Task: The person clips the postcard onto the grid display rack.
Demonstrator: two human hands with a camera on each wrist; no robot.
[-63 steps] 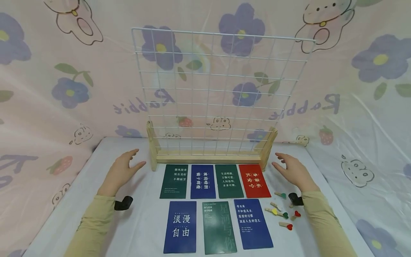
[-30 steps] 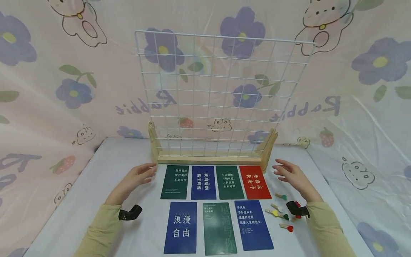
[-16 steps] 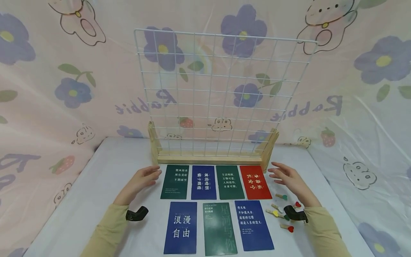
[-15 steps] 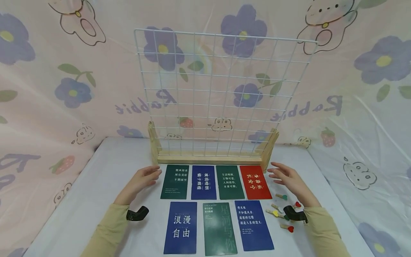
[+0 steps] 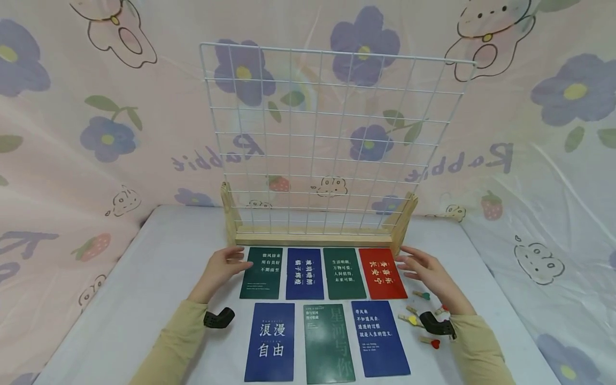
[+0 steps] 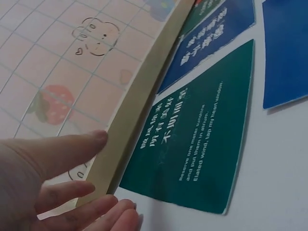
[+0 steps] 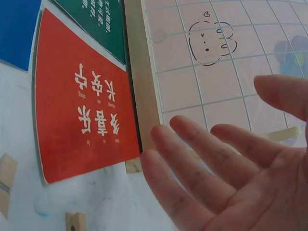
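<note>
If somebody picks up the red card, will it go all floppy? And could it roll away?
The red card probably won't flop much, as it looks smooth and uncreased. It's likely light, since its edge looks thin. It shouldn't roll, because it's a flat rectangle lying on the white tabletop; a push would more likely slide it.

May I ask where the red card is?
In the head view, the red card lies right of a green card, in front of the rack, near the right hand.
</note>
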